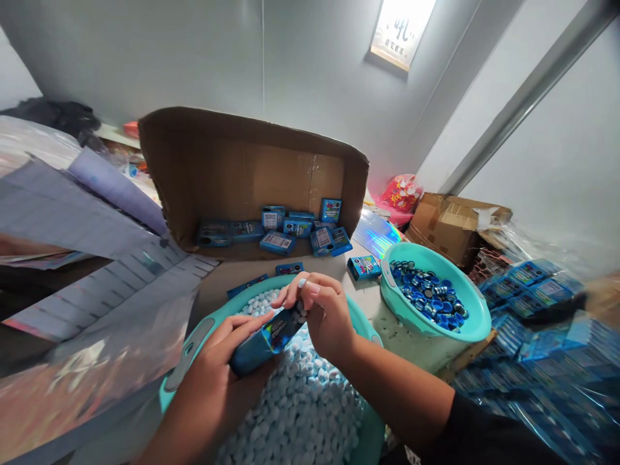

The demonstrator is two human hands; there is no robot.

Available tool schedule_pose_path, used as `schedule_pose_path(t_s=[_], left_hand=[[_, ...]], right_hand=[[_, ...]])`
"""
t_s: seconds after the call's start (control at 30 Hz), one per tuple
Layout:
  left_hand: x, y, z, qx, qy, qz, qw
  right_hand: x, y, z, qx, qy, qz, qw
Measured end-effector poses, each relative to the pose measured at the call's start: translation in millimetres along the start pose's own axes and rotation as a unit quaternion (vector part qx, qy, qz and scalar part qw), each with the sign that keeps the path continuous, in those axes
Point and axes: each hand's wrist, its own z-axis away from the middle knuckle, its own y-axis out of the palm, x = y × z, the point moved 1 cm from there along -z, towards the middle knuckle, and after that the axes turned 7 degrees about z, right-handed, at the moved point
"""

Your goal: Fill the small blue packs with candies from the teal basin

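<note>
My left hand (213,381) grips a small blue printed box (264,339) over a teal basin (191,352) heaped with pale blue-white tablets (300,407). My right hand (322,313) is at the box's open upper end, fingers bent over its mouth; whether tablets are pinched in them I cannot tell. Both hands hover just above the tablet heap.
A second teal basin (477,323) to the right holds blue and dark caps (429,294). Behind stands an open cardboard carton (242,168) with several filled blue boxes (290,229). Flat blue box blanks in plastic (542,349) lie at the right, plastic sheets (87,278) at the left.
</note>
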Motion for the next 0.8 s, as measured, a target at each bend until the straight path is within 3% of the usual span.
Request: schedule_pose_path(t_s=[0.2,0.3,0.4,0.57,0.8], left_hand=[[-1.0,-1.0,1.7,-0.017,0.015,-0.017,1.0],[-14.2,-4.2,4.5,-0.068,0.058,-0.039,0.995],[-29.9,-4.8,9.0,-0.079,0.093,-0.022,0.992],[-35.5,-4.0,13.3,-0.082,0.055,-0.006,0.995],[-30.2,-5.6,5.4,-0.048,0.053,-0.003,0.997]], right_hand=[[-1.5,-1.4,3.2,0.017,0.002,0.019,1.0],[-0.4,-1.1,4.3,0.035,-0.006,0.041,0.999],[1.1,-0.3,4.7,0.052,-0.01,0.055,0.997],[-0.1,-1.1,4.2,0.054,-0.028,0.059,0.996],[-6.7,-3.6,3.3,0.038,0.021,0.073,0.996]])
